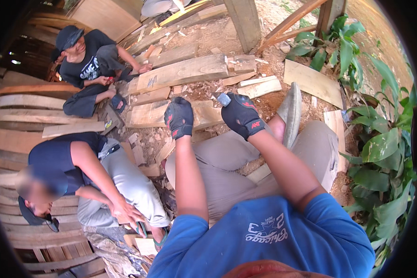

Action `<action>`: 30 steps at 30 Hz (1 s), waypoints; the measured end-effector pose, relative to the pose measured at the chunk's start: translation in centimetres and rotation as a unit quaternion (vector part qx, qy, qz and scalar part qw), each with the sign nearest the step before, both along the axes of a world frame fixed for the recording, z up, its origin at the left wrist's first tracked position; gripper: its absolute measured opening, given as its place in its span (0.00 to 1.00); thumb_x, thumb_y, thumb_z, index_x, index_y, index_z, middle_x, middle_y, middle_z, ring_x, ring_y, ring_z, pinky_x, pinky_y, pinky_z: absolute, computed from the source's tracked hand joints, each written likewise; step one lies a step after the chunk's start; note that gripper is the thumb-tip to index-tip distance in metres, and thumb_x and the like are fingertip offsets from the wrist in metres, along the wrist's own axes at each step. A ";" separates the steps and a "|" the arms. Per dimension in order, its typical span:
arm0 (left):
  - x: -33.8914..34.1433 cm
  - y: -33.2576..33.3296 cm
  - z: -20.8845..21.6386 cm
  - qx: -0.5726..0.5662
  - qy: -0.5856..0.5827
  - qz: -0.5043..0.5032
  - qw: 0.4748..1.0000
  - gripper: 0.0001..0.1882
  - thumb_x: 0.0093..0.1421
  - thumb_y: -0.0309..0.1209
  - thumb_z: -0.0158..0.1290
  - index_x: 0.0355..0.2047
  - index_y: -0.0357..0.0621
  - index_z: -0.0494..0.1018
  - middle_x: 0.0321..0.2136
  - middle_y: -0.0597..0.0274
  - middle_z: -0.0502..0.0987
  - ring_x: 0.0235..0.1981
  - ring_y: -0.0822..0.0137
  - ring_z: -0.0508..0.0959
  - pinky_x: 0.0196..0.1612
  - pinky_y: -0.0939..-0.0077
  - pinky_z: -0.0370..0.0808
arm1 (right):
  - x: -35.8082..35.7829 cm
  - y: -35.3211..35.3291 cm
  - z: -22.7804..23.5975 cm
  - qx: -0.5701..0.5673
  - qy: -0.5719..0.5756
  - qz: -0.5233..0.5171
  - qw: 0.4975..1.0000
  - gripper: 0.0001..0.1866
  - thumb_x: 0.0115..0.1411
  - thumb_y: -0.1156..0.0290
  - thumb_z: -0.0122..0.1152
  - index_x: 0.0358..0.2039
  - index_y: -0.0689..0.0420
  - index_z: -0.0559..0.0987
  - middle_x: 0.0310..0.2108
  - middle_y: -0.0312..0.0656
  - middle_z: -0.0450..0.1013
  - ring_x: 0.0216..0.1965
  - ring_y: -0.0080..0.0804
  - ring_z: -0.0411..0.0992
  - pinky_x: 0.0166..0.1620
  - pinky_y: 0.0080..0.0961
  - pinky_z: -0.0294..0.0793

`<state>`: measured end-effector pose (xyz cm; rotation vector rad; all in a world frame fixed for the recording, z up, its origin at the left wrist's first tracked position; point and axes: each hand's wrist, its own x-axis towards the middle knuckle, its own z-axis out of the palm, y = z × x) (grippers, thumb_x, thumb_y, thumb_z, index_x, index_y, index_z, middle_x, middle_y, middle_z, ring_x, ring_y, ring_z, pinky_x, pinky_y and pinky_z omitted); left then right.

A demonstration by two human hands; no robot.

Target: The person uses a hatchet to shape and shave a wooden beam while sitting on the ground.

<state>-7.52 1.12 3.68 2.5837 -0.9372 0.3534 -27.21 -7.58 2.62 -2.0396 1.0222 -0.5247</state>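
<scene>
Black gloves cover both of my hands. My left hand [179, 117] is closed in a fist above a short wooden block [208, 113]; whatever is inside it, if anything, is hidden. To its right, my right hand [242, 114] grips a tool with a blocky grey-blue head [224, 99], which sticks out at the upper left of the fist. The glove hides the handle. Beyond my hands lies a long thick plank [185, 73] on the chip-strewn ground. My legs [222, 162] are bent beneath my forearms.
At the far left a person [90, 65] sits holding a small red thing by the plank. Another person [74, 171] crouches close on my left. Stacked boards [28, 113] fill the left side. Leafy plants [380, 143] border my right, and a wooden post [243, 23] stands ahead.
</scene>
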 end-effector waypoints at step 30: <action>-1.2 -0.8 1.5 -0.011 0.054 0.006 0.998 0.20 0.67 0.41 0.46 0.34 0.45 0.85 0.36 0.41 0.85 0.39 0.36 0.85 0.45 0.43 0.81 | 0.5 -4.6 -8.4 0.065 0.222 0.025 0.972 0.20 0.69 0.60 0.56 0.46 0.63 0.86 0.50 0.61 0.82 0.55 0.59 0.81 0.58 0.51 0.80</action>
